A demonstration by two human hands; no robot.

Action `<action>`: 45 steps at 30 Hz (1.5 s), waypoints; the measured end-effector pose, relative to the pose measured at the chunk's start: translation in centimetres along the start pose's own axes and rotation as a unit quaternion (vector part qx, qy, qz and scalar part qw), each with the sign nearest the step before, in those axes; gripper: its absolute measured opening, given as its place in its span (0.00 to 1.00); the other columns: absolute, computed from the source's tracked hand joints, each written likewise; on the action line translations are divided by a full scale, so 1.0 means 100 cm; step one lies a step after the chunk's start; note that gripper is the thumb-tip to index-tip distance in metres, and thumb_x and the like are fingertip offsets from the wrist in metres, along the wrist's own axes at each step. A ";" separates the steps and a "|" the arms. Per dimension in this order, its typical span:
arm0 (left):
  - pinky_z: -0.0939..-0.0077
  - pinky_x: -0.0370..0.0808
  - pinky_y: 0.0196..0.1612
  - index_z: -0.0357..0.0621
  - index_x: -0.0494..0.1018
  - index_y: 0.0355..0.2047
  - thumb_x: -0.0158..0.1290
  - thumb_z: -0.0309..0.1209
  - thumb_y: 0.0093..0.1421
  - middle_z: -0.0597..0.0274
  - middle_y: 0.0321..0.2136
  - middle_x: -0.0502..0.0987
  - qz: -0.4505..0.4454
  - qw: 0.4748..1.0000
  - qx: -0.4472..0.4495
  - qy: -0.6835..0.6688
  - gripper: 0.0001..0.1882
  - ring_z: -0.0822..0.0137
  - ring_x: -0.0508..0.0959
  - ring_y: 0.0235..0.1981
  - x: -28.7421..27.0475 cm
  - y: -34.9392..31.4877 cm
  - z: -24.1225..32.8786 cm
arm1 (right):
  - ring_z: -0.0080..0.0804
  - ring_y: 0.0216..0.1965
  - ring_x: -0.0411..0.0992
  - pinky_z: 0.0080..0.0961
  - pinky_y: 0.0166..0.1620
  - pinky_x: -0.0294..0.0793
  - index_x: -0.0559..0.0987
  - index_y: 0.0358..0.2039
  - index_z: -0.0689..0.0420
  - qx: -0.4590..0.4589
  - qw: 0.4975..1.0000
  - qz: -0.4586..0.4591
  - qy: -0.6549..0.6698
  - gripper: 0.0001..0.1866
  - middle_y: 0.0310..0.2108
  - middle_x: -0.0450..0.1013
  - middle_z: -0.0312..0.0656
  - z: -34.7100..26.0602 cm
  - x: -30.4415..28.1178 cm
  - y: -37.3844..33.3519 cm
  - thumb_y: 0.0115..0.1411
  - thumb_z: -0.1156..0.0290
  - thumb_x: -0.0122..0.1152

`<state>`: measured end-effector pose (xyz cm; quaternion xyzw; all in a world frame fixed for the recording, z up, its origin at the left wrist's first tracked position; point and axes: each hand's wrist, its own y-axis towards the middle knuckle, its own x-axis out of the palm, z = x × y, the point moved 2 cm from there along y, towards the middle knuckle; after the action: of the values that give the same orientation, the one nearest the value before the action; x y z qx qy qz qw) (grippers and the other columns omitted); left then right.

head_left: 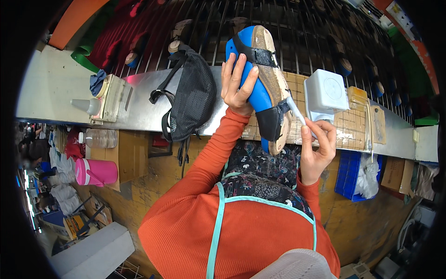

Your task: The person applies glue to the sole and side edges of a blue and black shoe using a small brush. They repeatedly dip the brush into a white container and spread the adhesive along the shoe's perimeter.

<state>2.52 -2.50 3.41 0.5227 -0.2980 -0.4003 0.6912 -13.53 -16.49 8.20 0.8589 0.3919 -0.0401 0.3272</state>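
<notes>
My left hand (pixel 239 88) grips a blue shoe last (pixel 261 95) from its left side, fingers spread over the blue surface. The last is tilted with its underside facing right. Black straps (pixel 269 122) wrap around it onto a brown and beige insole (pixel 267 76). Between the thumb and fingers of my right hand (pixel 318 146) is a slim white brush-like stick (pixel 296 110). Its tip meets the insole edge beside the lower black strap; whether it has bristles cannot be made out. Just behind my right hand stands a white plastic container (pixel 326 90).
Taped cardboard (pixel 344 122) covers part of the metal bench, with a black mesh bag (pixel 193 95) to the left. Beyond runs a rack of metal rods (pixel 297 28) carrying several shoe lasts. Below the bench are a blue crate (pixel 346 174) and a pink jug (pixel 100 172).
</notes>
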 end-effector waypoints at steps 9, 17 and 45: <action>0.44 0.67 0.56 0.58 0.76 0.48 0.60 0.32 0.52 0.52 0.54 0.74 -0.018 1.000 -0.017 -0.008 0.21 0.43 0.73 0.55 0.000 0.006 -0.001 | 0.25 0.32 0.66 0.18 0.29 0.69 0.84 0.37 0.58 -0.044 0.999 -0.007 -0.011 0.10 0.34 0.70 0.38 0.002 -0.004 -0.003 0.52 0.79 0.68; 0.47 0.67 0.57 0.56 0.77 0.48 0.61 0.28 0.48 0.52 0.54 0.74 -0.039 0.998 -0.039 -0.010 0.23 0.44 0.72 0.55 0.002 0.011 -0.001 | 0.25 0.33 0.68 0.17 0.28 0.72 0.84 0.37 0.59 -0.041 0.999 -0.014 0.010 0.10 0.34 0.70 0.39 0.004 -0.006 -0.009 0.52 0.81 0.67; 0.48 0.67 0.56 0.57 0.77 0.48 0.60 0.28 0.49 0.53 0.53 0.75 -0.043 0.998 -0.017 -0.029 0.23 0.44 0.74 0.54 0.005 0.017 0.001 | 0.23 0.31 0.67 0.17 0.28 0.67 0.83 0.37 0.60 -0.058 0.997 -0.028 0.044 0.10 0.35 0.70 0.39 0.009 -0.009 -0.001 0.53 0.80 0.67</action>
<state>3.12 -2.72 5.09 0.5112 -0.2885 -0.4499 0.6731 -14.04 -17.62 7.73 0.8281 0.4317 0.0112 0.3574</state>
